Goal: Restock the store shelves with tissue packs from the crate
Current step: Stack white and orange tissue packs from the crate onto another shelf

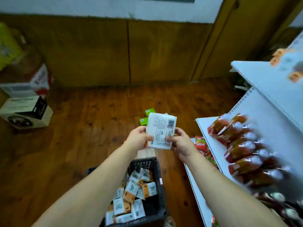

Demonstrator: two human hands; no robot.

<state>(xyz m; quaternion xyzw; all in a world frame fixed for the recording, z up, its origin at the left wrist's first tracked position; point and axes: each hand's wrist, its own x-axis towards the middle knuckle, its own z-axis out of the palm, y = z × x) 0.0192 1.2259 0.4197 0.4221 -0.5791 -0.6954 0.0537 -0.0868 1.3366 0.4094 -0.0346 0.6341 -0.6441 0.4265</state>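
A pack (161, 130) is held at centre, the left hand (139, 139) at its 8 o'clock and the right hand (182, 143) at its 4. The crate (157, 167) stands on the floor (82, 136) at 6 o'clock with packs (134, 190) in it. Shelves (255, 112) stand at 3 o'clock, bearing bags (237, 141). Stacked boxes (24, 110) sit at 9 o'clock. Cartons (150, 112) lie at 12, behind the pack.

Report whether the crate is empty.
Not empty: the black crate holds many small tissue packs piled loosely inside.

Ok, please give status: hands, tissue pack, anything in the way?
Left hand and right hand both grip one tissue pack, barcode side up. Crate holds more packs. Red snack bags crowd the shelf on the right.
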